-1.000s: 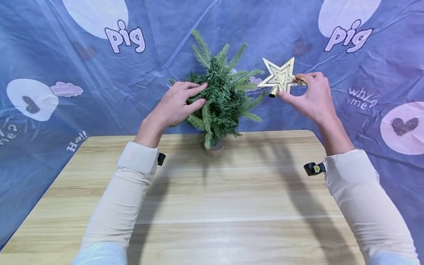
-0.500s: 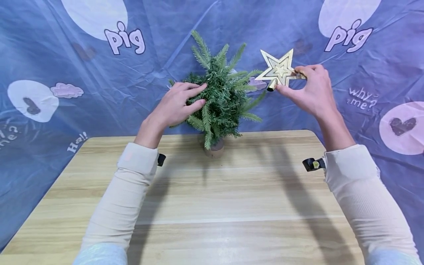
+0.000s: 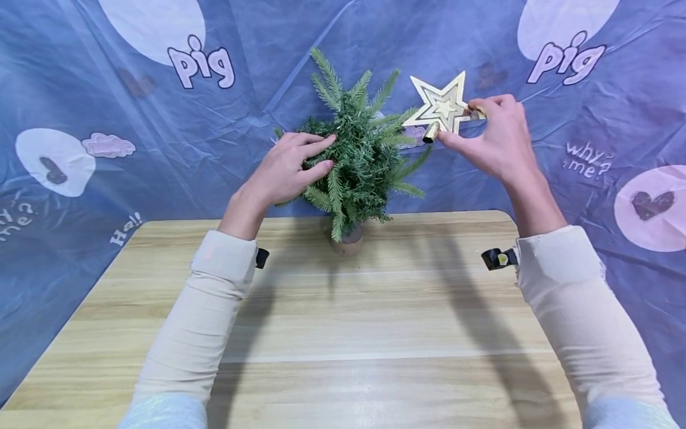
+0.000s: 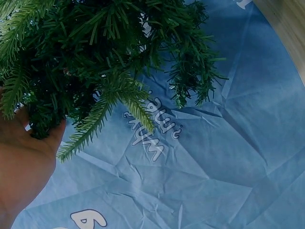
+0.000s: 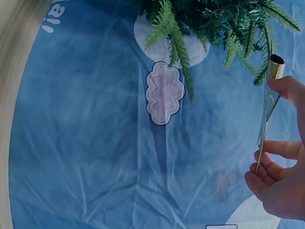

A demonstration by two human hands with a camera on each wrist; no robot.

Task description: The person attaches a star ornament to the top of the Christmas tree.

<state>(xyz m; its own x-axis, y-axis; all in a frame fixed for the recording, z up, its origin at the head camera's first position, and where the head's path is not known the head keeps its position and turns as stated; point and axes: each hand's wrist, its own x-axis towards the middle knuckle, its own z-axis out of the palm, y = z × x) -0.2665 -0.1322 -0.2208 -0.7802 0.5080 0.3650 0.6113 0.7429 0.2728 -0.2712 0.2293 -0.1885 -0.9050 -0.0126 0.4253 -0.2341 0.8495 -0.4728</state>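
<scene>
A small green artificial Christmas tree (image 3: pixel 364 155) stands upright near the table's back edge, on a brown round base (image 3: pixel 347 239). My left hand (image 3: pixel 289 164) rests against its left side, fingers and thumb stretched out into the foliage; in the left wrist view, some greenery lies between thumb and fingers of that hand (image 4: pixel 28 162). Right of the tree, my right hand (image 3: pixel 501 134) pinches a gold star tree topper (image 3: pixel 443 107) by its right side, raised well above the table. Its short tube socket (image 3: pixel 431 132) points down. Edge-on, the star (image 5: pixel 265 117) shows in the right wrist view.
The wooden table (image 3: pixel 354 333) stretches from the tree toward me. Behind it hangs a blue printed cloth (image 3: pixel 257 95), close to the tree's branches. Black straps (image 3: pixel 498 259) stick out at both sleeve cuffs.
My right hand has carried the star topper up and to the left, nearer the tree's branches. The left hand and the tree have stayed where they were.
</scene>
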